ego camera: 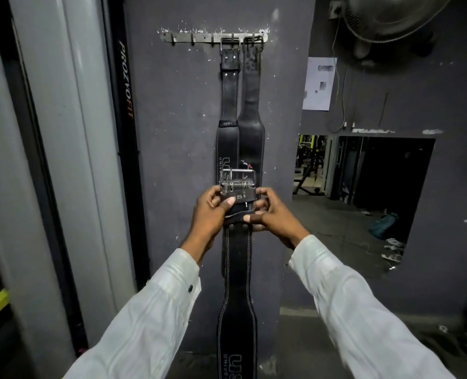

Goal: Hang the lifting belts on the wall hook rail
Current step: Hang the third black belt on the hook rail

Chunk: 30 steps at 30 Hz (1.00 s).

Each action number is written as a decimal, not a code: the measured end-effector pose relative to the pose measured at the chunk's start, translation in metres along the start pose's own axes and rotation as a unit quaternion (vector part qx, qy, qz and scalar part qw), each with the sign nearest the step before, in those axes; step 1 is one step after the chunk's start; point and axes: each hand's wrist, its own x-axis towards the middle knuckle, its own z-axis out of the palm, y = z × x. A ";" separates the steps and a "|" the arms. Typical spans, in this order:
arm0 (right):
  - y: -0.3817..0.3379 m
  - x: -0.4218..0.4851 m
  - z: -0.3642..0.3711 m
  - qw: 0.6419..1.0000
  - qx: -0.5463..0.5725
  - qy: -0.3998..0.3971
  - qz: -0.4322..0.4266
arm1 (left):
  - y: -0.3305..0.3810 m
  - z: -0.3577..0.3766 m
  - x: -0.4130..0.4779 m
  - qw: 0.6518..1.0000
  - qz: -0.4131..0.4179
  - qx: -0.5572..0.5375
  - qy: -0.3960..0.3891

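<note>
A metal hook rail (pixel 199 37) is fixed high on the dark grey wall. Two black lifting belts hang from its right-hand hooks: one by its buckle (pixel 229 88), the other (pixel 251 99) just to its right. The hooks to the left carry nothing. Lower down, I hold a third black belt (pixel 237 283) with white stitching upright in front of the wall. My left hand (pixel 210 212) and my right hand (pixel 267 212) both grip its top end just below the steel buckle (pixel 237 177). Its long tail hangs down between my white sleeves.
A white pillar (pixel 71 132) and a black bar marked PROZVOFIT (pixel 125 86) stand at the left. A paper notice (pixel 319 83) and a wall fan (pixel 390 17) are at the right, above an opening (pixel 363 173) that shows gym equipment.
</note>
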 end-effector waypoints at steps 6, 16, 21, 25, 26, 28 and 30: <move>0.012 0.008 -0.006 0.997 -0.051 0.022 -0.062 | -0.019 0.010 0.000 1.000 0.004 0.004 0.028; 0.028 0.058 0.010 0.981 -0.165 0.055 -0.090 | -0.032 0.007 0.044 0.961 0.082 0.233 0.125; 0.028 0.112 0.012 0.977 -0.192 0.033 -0.090 | -0.034 -0.006 0.099 0.943 0.118 0.296 0.094; 0.038 0.168 0.018 0.965 -0.233 0.043 -0.115 | -0.042 -0.030 0.160 0.944 0.108 0.305 0.061; 0.043 0.189 0.022 0.962 -0.236 0.047 -0.126 | -0.047 -0.039 0.182 0.946 0.107 0.301 0.052; 0.045 0.217 0.027 0.954 -0.254 0.055 -0.147 | -0.051 -0.052 0.212 0.948 0.117 0.294 0.040; 0.042 0.254 0.034 0.943 -0.272 0.072 -0.175 | -0.050 -0.066 0.250 0.948 0.129 0.287 0.035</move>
